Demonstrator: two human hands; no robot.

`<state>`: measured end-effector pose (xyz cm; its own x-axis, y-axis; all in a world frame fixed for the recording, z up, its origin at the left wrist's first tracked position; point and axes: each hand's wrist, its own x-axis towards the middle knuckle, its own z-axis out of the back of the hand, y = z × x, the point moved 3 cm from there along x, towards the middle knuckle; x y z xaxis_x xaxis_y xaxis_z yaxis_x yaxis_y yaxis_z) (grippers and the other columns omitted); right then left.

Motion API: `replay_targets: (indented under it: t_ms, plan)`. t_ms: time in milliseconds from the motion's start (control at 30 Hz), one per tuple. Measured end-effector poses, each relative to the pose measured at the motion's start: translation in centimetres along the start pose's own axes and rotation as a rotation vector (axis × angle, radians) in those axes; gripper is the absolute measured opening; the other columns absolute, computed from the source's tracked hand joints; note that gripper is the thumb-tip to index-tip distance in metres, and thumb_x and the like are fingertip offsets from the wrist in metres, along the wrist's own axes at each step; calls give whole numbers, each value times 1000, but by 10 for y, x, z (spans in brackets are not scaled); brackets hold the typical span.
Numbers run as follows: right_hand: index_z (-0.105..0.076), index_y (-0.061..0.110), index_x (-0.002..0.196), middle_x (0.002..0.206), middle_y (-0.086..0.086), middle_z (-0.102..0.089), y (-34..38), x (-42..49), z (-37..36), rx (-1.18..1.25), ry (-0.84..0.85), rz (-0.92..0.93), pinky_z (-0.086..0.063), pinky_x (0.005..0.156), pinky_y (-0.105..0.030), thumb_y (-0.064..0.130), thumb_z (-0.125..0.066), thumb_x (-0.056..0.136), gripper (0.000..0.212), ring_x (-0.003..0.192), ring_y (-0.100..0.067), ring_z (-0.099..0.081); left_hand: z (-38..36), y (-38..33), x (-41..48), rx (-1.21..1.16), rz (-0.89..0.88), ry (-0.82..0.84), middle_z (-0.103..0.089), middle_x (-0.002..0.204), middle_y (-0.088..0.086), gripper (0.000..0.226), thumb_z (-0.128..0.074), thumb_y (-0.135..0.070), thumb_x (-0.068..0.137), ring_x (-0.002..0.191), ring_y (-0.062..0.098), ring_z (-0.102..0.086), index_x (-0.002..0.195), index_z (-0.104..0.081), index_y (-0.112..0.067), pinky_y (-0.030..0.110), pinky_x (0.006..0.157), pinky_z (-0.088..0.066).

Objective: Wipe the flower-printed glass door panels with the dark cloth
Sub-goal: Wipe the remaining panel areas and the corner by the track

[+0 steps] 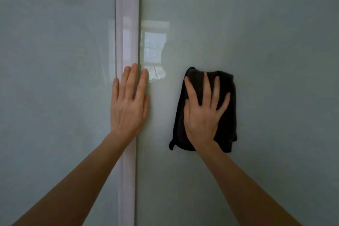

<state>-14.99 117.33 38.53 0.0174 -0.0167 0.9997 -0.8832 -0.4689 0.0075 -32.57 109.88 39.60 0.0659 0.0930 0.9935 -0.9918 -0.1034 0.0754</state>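
The right hand (203,113) presses the dark cloth (227,115) flat with spread fingers against the right glass panel (256,42), its long axis upright, while the open left hand (128,104) braces on the frame strip (126,24) beside it.

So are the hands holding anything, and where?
The right hand presses the cloth flat to the glass, fingers spread over its middle, not gripping it. The left hand holds nothing; it rests flat on the frame.
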Motion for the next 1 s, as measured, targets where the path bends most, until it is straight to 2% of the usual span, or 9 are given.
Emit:
replay_targets:
  t_ms: [133,300,433,567,733,867,1000]
  plan:
    - [-43,33,152,158,-13,-42,-25,19,2,24,10,128,-21,118,-64,21,-54,102,53,148,-35,-34,-6,-3,1,2,7,-12,-21,164,19,54,-38,-20,105,153,33,-15,157,-29,-7,49,126,-7]
    - [-43,33,153,157,-14,-43,-33,23,3,-28,-6,105,-20,119,-61,20,-51,104,51,148,-35,-33,-7,-4,1,5,-1,-24,-24,162,20,54,-41,-19,104,152,35,-19,157,-31,-9,50,125,-10]
    - [-42,33,152,156,-15,-44,-36,20,4,-26,-1,79,-26,116,-59,19,-52,104,52,146,-34,-33,-8,-1,1,11,-11,-15,-23,162,20,55,-43,-18,103,152,35,-19,157,-32,-9,49,125,-7]
    - [-42,34,151,155,-14,-46,-52,11,12,-37,4,92,-35,108,-55,16,-49,106,49,145,-33,-35,-6,-1,0,32,-12,40,-22,163,21,56,-44,-20,104,153,35,-16,157,-31,-10,49,125,-7]
    - [-46,33,151,155,-12,-42,-61,12,19,-20,52,123,-34,100,-53,6,-56,99,59,144,-34,-35,4,1,2,36,-36,167,-11,166,19,61,-43,-23,103,155,34,-6,160,-22,-11,45,125,0]
    - [-50,32,148,154,-11,-41,-65,16,27,5,112,146,-35,95,-54,-4,-58,92,68,139,-34,-38,10,-1,3,15,-16,252,-6,167,18,65,-48,-23,104,155,35,-5,160,-19,-11,50,124,-8]
    - [-51,29,148,150,-13,-46,-76,24,46,-11,208,174,-42,87,-54,-8,-51,88,71,132,-37,-41,22,-2,7,-29,-27,357,-3,167,19,70,-50,-28,101,154,36,-5,160,-19,-9,53,122,-13]
